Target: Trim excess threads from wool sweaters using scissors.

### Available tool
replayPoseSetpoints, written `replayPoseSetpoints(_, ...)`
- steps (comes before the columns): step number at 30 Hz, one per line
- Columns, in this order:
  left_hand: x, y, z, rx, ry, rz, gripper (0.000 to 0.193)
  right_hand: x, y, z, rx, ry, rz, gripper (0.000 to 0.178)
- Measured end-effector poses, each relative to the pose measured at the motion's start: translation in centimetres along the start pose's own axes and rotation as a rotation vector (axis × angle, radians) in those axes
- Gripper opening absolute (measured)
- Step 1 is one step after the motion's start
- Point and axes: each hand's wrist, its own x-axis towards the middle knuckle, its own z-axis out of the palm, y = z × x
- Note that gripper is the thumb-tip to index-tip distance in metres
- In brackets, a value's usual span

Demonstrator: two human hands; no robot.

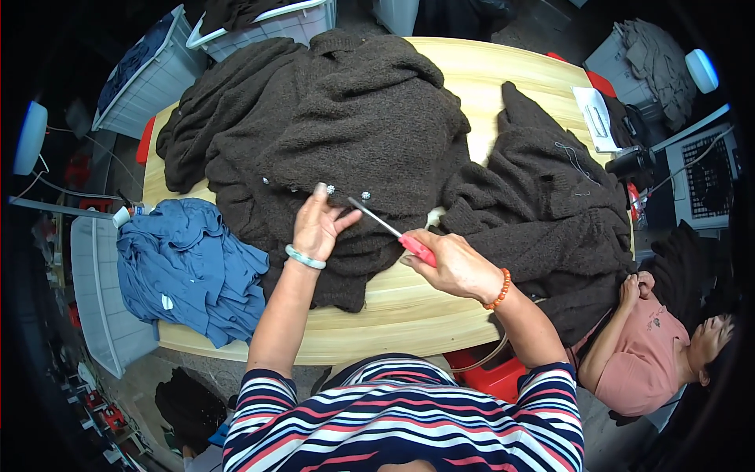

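A dark brown knitted garment (362, 118) lies bunched across the middle of the table, with several small sparkly buttons along its near edge. My left hand (316, 224), a pale green bangle at its wrist, is at that edge. Its fingers are stretched out and its thumb stands apart, the longest fingertip beside a button (330, 190). My right hand (460, 266), with an orange bead bracelet, grips a tool by its pink-red handle (418, 250). The tool's thin metal shaft (377, 216) points up and left, its tip just below another button (366, 195).
More dark brown knitwear (543, 197) covers the table's right side. Blue garments (193, 263) lie at the left edge. A person in a pink top (641, 354) sits at the lower right. White plastic crates (149, 71) with clothes stand beyond the wooden table (377, 330).
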Motion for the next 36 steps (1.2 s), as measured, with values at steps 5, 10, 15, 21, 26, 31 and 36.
replayPoseSetpoints(5,0.2,-3.2,0.8,0.027,-0.028,-0.052,0.012,-1.7,0.8,-1.2,0.024,0.033,0.109,0.031)
replayPoseSetpoints(10,0.5,-3.9,1.1,0.013,0.015,0.006,0.009,-2.2,0.8,-1.4,-0.062,-0.033,0.156,0.033)
replayPoseSetpoints(15,0.1,-4.0,1.3,0.05,0.093,0.025,0.009,-2.1,1.1,-0.7,-0.09,-0.073,0.184,0.035)
replayPoseSetpoints(21,-0.1,-4.6,1.2,-0.001,0.115,0.048,0.011,-2.1,1.2,-0.6,-0.117,-0.053,0.199,0.035)
replayPoseSetpoints(26,-0.3,-5.1,0.7,-0.039,0.107,0.062,0.013,-2.6,1.6,-0.3,-0.103,-0.062,0.114,0.036)
replayPoseSetpoints(31,-0.7,-5.0,1.2,-0.028,0.068,0.061,0.011,-3.5,1.6,-0.6,-0.052,-0.074,0.078,0.033)
replayPoseSetpoints(36,-0.4,-4.9,0.6,0.025,0.076,0.018,0.006,-3.5,1.1,-1.6,-0.036,-0.057,0.14,0.033)
